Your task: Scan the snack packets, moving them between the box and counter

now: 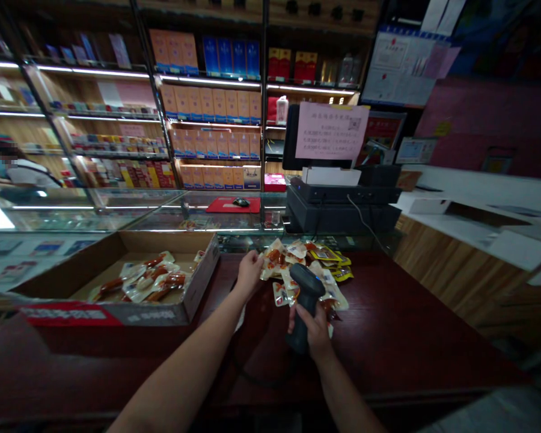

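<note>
My right hand (314, 328) is wrapped round the handle of a dark barcode scanner (307, 281), its head raised over a pile of snacks. My left hand (251, 272) is closed at the edge of a clear vacuum-sealed food packet (274, 260) with reddish-brown contents, at the left of the pile. More such packets lie loosely heaped around it, with yellow packets (327, 254) at the back right. The scanner hides part of the heap. Left of my hands stands an open cardboard box (202, 282) holding several similar packets (151, 276).
A dark red tabletop (388, 337) carries the box and the pile. Behind it are a glass counter with a mouse (240, 202) on a red mat, and a register monitor (293, 138) bearing a paper sign. Lit shelves of boxes line the wall. A person (22, 171) is at far left.
</note>
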`<state>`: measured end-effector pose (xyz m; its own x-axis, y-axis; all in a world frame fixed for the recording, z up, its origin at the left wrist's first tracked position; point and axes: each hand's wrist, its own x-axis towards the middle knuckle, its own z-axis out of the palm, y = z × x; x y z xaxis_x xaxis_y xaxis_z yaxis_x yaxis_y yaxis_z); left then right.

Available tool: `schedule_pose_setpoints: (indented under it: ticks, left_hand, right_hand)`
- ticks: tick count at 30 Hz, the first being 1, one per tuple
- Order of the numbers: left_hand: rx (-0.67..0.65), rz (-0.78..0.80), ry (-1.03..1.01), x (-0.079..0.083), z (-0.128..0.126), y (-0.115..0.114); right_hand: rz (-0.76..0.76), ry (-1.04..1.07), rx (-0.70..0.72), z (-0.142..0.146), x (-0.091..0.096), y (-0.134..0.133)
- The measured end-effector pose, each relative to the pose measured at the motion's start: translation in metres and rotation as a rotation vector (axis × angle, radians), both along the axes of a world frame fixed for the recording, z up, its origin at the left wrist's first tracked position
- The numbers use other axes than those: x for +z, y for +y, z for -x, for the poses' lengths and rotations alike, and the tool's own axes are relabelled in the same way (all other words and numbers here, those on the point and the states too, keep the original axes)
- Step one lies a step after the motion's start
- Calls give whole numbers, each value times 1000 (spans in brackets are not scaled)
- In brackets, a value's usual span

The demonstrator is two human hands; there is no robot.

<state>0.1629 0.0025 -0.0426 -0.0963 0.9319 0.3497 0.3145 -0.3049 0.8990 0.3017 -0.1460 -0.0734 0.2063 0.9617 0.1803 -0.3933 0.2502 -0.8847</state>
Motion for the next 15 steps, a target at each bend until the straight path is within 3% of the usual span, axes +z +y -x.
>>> schedule_pose_setpoints:
  ticks: [4,8,15]
  left_hand:
    - [-5,-3,-380,-24,42,-11]
    - [17,-14,-596,-41,59,-13]
    - [23,-58,-636,-37,59,-14]
  right_hand:
    - [-16,-15,35,2,0,-2]
    - [19,-52,79,4,1,-2]
    - [51,-69,91,2,0,-3]
